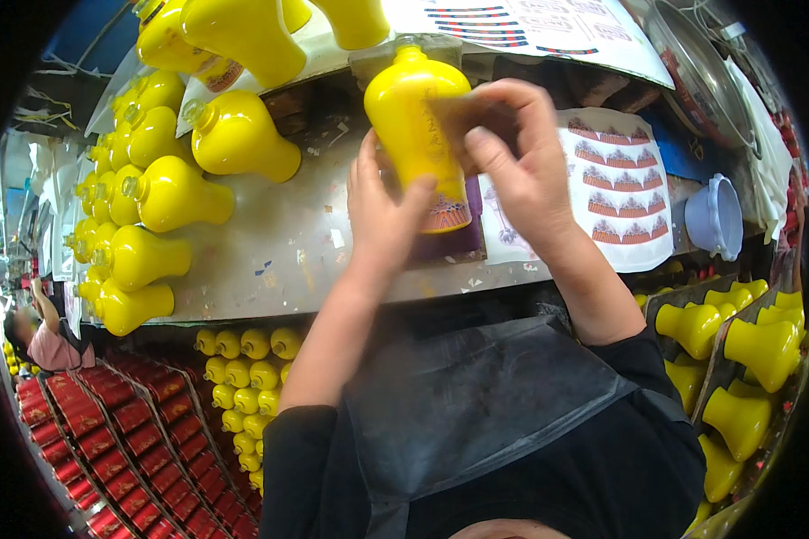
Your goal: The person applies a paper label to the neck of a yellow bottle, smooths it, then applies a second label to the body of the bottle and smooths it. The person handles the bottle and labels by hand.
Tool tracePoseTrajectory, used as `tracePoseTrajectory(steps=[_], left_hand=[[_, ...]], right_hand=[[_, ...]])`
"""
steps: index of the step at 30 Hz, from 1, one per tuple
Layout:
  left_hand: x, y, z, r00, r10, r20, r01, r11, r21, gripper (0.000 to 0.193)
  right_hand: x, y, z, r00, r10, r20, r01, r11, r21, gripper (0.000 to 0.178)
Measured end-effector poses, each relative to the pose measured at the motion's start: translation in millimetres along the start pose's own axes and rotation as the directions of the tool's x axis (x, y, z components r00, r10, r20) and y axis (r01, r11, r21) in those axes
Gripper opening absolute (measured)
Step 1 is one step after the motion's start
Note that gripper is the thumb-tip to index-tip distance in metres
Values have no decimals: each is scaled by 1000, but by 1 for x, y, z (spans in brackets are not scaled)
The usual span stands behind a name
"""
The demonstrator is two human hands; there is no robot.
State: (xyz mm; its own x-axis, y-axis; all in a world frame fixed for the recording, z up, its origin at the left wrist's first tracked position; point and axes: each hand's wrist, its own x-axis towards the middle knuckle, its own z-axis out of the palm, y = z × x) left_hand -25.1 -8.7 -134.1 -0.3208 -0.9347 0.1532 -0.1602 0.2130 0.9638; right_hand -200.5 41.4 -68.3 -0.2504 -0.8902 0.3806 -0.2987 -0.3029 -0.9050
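Observation:
A glossy yellow bottle (403, 99) with broad shoulders and a narrow neck is in front of me, its neck toward the far side. Around its foot runs a patterned orange and purple band (448, 216), and dark lettering shows on its body. My left hand (382, 202) grips the bottle's lower left side, thumb across the front. Against the bottle's right side, my right hand (526, 162) holds a brownish flat piece (458, 117), smeared by motion; its exact kind cannot be made out. A purple pad (463, 241) lies beneath the bottle.
Several yellow bottles (175, 193) lie at the table's left. A printed sheet (616, 247) with curved patterned bands is at right, beside a pale blue bucket (715, 216). A metal basin (697, 72) stands far right. Racks of red pieces (90, 413) and another person (54, 346) are left.

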Motion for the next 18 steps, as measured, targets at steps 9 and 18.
tracePoseTrajectory(steps=[9, 18], left_hand=[[4, -8, 5, 998, -10, 68, 16, 997, -75, 72], [3, -14, -5, 959, -97, 266, 212, 867, -450, 69]], right_hand=[[-16, 39, -8, 995, -60, -77, 47, 987, -156, 29], [-5, 39, -21, 927, -369, 67, 369, 863, -344, 31]])
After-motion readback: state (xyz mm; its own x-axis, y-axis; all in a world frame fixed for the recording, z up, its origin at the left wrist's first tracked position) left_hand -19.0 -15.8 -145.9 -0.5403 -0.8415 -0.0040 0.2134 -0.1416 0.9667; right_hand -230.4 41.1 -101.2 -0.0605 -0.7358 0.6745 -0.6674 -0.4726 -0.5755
